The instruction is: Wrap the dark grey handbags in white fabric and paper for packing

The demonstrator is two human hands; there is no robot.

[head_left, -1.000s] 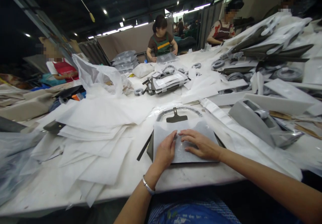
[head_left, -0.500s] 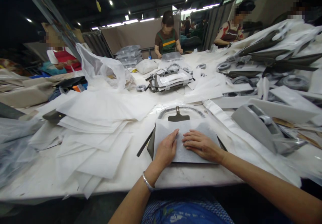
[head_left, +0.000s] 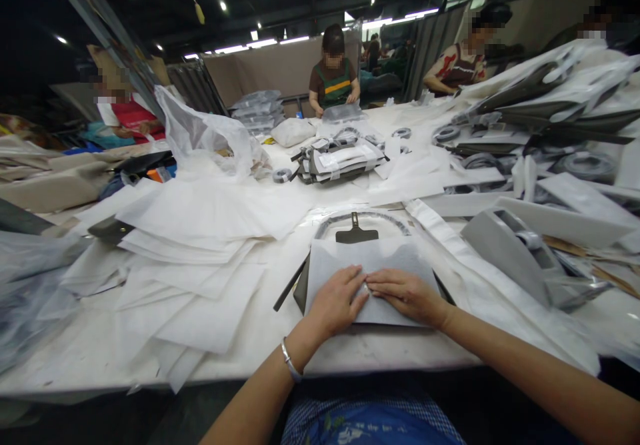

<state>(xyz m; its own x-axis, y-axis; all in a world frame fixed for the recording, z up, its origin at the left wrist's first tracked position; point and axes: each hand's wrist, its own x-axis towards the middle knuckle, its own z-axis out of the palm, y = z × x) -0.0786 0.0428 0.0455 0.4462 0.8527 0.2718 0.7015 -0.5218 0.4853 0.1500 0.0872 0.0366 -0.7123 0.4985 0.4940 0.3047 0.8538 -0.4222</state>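
A dark olive bag (head_left: pixel 301 289) lies flat near the table's front edge, its wrapped handle (head_left: pixel 385 217) arching behind it and a dark tab (head_left: pixel 357 233) showing at the top. A white sheet (head_left: pixel 320 255) covers most of its front. My left hand (head_left: pixel 337 300) rests on the sheet with its fingers spread a little. Beside it, my right hand (head_left: pixel 407 296) lies on the same sheet, fingers stretched out and pointing left. The fingertips of both hands meet near the middle, around a small shiny spot (head_left: pixel 367 288) too small to identify.
Loose white sheets (head_left: pixel 200 311) spread over the left side. Wrapped bag parts (head_left: pixel 340 161) lie farther back. At the right are a grey bag (head_left: pixel 510 251) and a tall pile of wrapped pieces (head_left: pixel 560 108). Several people work around the table.
My left hand has shifted right and slightly down on the sheet, and its thumb is now lower. My right hand's fingers have moved down a little, closing the gap between the hands.
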